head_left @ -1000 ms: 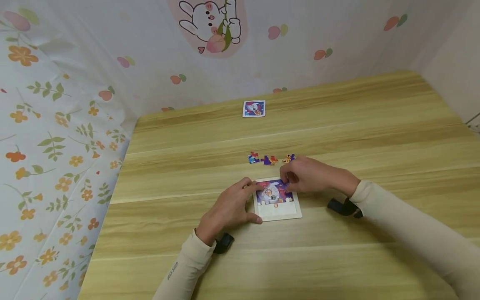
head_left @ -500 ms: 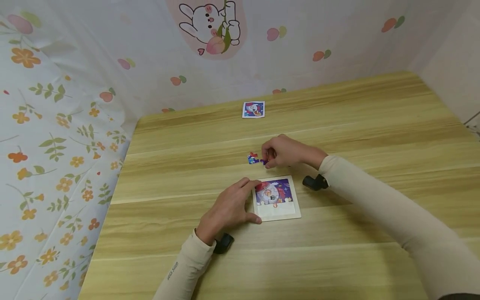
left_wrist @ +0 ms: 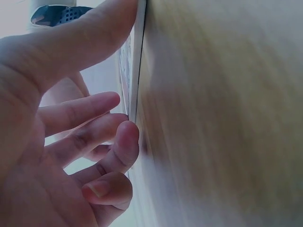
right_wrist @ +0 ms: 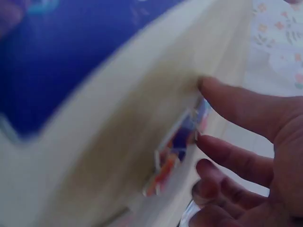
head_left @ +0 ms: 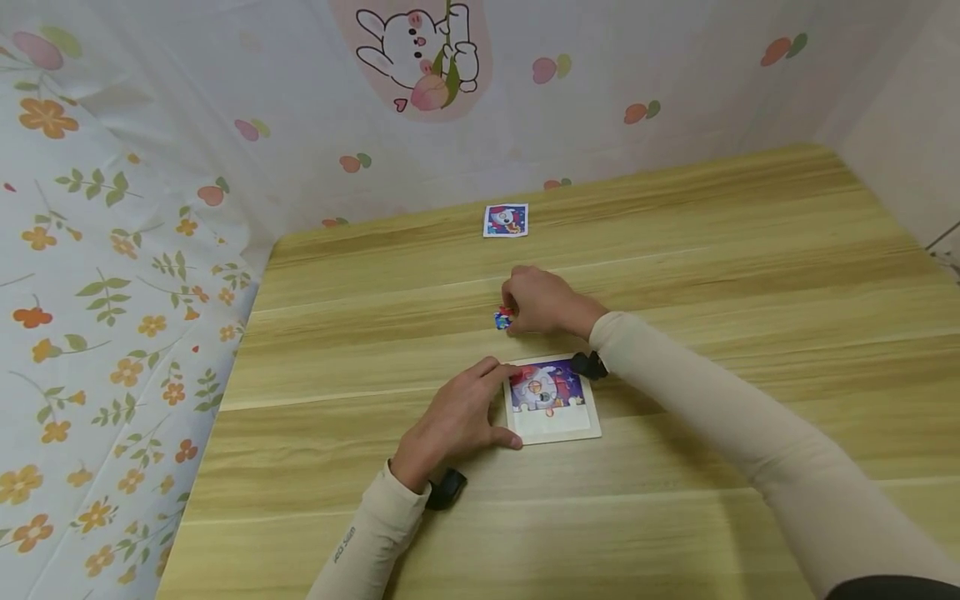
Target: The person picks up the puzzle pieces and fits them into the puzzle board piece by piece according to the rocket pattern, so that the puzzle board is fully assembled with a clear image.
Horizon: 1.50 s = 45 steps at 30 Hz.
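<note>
A square jigsaw puzzle board [head_left: 555, 425] lies on the table, its upper part filled with picture pieces and its lower strip pale and bare. My left hand [head_left: 450, 412] rests at the board's left side, the thumb at the near corner and a finger on the far corner. Beyond the board, my right hand [head_left: 543, 300] is over the loose pieces, thumb and index finger around a blue and red puzzle piece [head_left: 502, 319]. In the right wrist view the thumb and index stand apart, and other puzzle pieces [right_wrist: 163, 170] lie beside them; contact is unclear.
A small picture card [head_left: 506, 220] lies near the back of the wooden table [head_left: 337, 333]. Patterned cloth [head_left: 300, 100] hangs behind and at the left. The right wrist's black camera [head_left: 588, 365] covers the board's far right corner.
My right hand has left the board's far right corner and moved away and leftward over the row of loose pieces to the leftmost one. My left hand stays in place on the board.
</note>
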### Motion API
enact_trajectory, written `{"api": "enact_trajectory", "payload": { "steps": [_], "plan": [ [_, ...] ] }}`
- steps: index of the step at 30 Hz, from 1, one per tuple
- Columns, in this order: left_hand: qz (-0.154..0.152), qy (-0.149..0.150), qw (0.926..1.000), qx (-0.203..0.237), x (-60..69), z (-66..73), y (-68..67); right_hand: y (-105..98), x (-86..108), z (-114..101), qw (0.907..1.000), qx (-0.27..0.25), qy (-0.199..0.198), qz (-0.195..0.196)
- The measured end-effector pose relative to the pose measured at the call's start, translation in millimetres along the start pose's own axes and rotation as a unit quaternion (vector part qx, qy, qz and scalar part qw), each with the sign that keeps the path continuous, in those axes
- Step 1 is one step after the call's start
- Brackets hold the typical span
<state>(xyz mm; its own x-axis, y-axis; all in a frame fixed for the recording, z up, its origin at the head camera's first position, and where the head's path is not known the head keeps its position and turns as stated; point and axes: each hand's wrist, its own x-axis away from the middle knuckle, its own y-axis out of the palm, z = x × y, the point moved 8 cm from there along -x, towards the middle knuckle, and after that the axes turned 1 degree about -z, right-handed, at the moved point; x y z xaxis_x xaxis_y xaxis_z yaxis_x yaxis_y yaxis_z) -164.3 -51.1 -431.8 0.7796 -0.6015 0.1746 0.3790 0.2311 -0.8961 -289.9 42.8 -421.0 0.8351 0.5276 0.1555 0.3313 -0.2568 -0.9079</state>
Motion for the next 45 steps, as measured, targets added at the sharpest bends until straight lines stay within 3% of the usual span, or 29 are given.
{"api": "enact_trajectory", "payload": {
  "steps": [5, 16, 24, 30, 37, 45],
  "plan": [
    [0.007, 0.005, 1.0000, -0.001, 0.0, 0.2, -1.9, 1, -2.6, -2, 0.9997, -0.007, 0.008, 0.021],
    [-0.002, -0.007, 1.0000, 0.003, -0.3, -1.8, -1.4, -1, -6.7, 6, 0.9945, -0.103, 0.006, 0.017],
    [0.004, -0.005, 1.0000, 0.006, 0.1, -2.8, -2.9, 1, -6.9, 9, 0.9751, -0.221, -0.012, -0.011],
    [0.013, 0.004, 0.9999, 0.005, -1.4, -0.7, -2.9, 2, 11.3, 15, 0.9531, -0.299, 0.008, -0.044],
    [0.009, -0.001, 1.0000, 0.001, 0.5, 0.1, 0.2, 5, 33.0, 15, 0.9362, -0.348, -0.006, -0.052],
    [0.009, -0.001, 1.0000, -0.002, 0.9, -0.2, -0.5, 8, 52.2, 21, 0.9223, -0.382, 0.009, -0.060]
  ]
}}
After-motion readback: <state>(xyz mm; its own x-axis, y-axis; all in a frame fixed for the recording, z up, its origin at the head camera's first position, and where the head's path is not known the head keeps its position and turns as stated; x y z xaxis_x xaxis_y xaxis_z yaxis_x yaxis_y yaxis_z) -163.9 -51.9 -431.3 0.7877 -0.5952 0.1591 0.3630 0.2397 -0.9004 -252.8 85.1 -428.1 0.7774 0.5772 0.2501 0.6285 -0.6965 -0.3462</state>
